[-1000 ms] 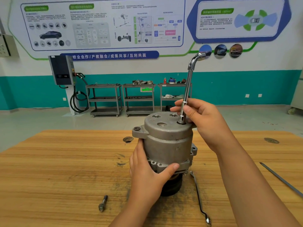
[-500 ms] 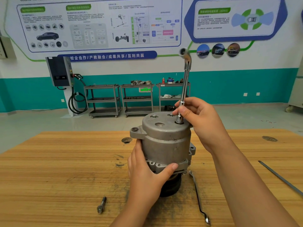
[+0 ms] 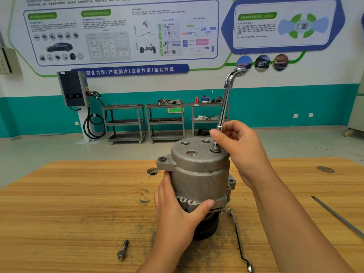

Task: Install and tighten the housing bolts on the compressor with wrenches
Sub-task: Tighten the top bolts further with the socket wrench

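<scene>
Wooden bench (image 3: 69, 203), compressor (image 3: 199, 174) standing on it, left hand (image 3: 177, 211) fingers curled round it, right hand (image 3: 242, 146) fingers pinching upright wrench (image 3: 224, 107), loose bolt (image 3: 122, 250) near, carts (image 3: 165, 121) by far wall (image 3: 275, 103)

A blue wall banner (image 3: 130, 70) reads 校企合作/产教融合/成果共享/互利共赢; green label (image 3: 257, 16), perhaps "ADAS".

Matt cast-metal compressor (image 3: 199, 174), glossy chrome wrench (image 3: 224, 107), scuffed wood table (image 3: 69, 203).
</scene>
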Demonstrator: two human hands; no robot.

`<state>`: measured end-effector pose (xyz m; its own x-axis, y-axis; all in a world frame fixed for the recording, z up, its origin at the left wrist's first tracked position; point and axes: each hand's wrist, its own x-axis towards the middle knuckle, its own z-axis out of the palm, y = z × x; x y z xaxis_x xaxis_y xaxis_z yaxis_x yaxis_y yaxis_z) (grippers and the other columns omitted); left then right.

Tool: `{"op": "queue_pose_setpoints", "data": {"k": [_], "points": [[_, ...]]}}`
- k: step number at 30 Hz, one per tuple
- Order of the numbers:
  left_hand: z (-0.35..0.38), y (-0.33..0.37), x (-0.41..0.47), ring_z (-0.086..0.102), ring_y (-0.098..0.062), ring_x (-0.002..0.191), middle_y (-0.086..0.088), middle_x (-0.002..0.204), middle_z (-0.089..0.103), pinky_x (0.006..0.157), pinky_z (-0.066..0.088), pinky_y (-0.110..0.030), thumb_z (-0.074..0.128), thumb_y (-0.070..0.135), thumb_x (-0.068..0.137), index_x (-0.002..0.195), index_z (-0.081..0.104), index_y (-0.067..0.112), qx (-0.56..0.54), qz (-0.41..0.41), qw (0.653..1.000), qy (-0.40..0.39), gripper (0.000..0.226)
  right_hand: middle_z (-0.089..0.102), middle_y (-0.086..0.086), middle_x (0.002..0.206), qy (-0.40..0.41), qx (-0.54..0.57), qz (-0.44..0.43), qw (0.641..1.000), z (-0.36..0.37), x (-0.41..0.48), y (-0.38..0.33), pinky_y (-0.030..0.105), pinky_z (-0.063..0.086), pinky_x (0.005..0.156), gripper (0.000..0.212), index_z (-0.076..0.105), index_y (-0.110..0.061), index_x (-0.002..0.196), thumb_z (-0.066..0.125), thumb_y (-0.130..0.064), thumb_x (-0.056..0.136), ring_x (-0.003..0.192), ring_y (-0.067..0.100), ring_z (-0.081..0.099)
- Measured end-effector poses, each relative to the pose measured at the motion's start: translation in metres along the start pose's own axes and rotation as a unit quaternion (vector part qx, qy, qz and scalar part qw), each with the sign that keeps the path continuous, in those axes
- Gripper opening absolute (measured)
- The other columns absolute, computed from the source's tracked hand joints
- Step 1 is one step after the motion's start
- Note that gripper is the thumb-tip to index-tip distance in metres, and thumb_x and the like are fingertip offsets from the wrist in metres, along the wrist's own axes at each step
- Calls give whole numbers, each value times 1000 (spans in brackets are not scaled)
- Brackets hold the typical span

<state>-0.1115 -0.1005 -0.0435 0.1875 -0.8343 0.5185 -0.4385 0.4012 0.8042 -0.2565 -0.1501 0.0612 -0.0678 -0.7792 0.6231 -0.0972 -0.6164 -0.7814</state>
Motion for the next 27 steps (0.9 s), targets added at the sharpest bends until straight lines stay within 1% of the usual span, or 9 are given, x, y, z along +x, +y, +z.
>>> {"op": "queue_pose_setpoints", "data": {"k": [3,6,8,10,12,16,21,24,27], "points": [[1,-1,1,17,4,129,22,142,25,113,28,-40,68,73,51,141,4,54,-5,-10,1000,-6,112,71,-17,84,-50,22,6,998,-3,-1,-3,7,43,64,13,63,-30,99,52,-24,95,75,-11,59],[0,-2,1,18,1,131,19,145,26,114,28,-41,69,72,51,148,7,43,1,-22,1000,-9,119,71,-15,81,-46,-2,4,999,-3,-2,-4,17,45,75,17,64,-30,95,51,-21,96,83,-6,63],[0,-2,1,18,-1,133,19,146,25,113,28,-40,67,76,48,148,5,44,-3,-24,1000,-9,121,68,-8,82,-14,-6,-3,1000,1,-2,-3,22,48,78,8,62,-29,90,59,-22,91,88,6,64],[0,-1,1,19,-3,135,19,146,25,113,29,-40,63,80,45,146,4,47,-8,-23,1000,-10,121,62,-8,84,-1,-23,-9,1000,3,-3,-3,20,46,74,8,59,-31,87,64,-24,88,85,8,60],[0,-1,1,19,-5,135,17,146,26,113,29,-42,60,82,44,146,5,47,-10,-25,1000,-10,121,64,-10,89,-25,-38,-6,999,2,-4,-3,19,45,77,7,59,-33,92,60,-26,90,90,5,59],[0,-1,1,19,-5,135,18,147,25,113,28,-40,62,80,45,149,6,42,-9,-27,1000,-6,124,70,-15,89,-82,-42,-5,996,-4,-4,-5,26,46,88,22,64,-34,94,49,-19,98,96,2,61],[1,-1,1,22,-6,134,17,144,28,113,29,-40,70,71,51,143,7,49,-15,-14,1000,-6,114,64,-16,74,-15,-39,-26,999,1,-4,-2,13,46,69,9,61,-30,84,67,-23,86,75,-4,58],[1,-1,1,21,-5,133,18,143,28,112,29,-39,72,68,53,139,5,53,-16,-6,1000,-3,110,70,-18,83,-41,-26,-14,999,-3,-4,-3,16,45,73,10,64,-32,92,59,-24,92,83,-5,61],[2,-4,1,22,-6,134,16,144,28,113,29,-41,74,64,55,147,9,43,-15,-11,1000,-6,115,73,-16,90,-71,0,-5,997,-8,-4,-2,18,46,76,23,65,-33,99,50,-16,96,90,-3,64]]}}
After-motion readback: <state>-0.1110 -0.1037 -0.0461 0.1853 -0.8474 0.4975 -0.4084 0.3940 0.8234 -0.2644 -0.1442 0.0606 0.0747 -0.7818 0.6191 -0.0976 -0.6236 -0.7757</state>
